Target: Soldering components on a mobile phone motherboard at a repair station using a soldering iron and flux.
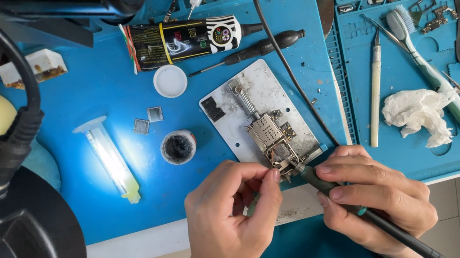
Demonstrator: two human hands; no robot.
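The left hand [230, 217] pinches fine tweezers, barely visible, beside the right hand [374, 195], which grips a dark green-handled soldering iron [343, 200], its tip on a small metal-shielded circuit board [272, 137]. The board is clamped on a scuffed silver metal plate [274, 93] on the blue tabletop [102, 82]. Farther off lie a small round black-filled pot [178, 147] and a black screwdriver [257, 49].

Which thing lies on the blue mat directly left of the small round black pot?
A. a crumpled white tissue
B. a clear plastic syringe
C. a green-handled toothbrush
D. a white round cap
B: the clear plastic syringe lies left of the small round black pot; the tissue and toothbrush are far right.
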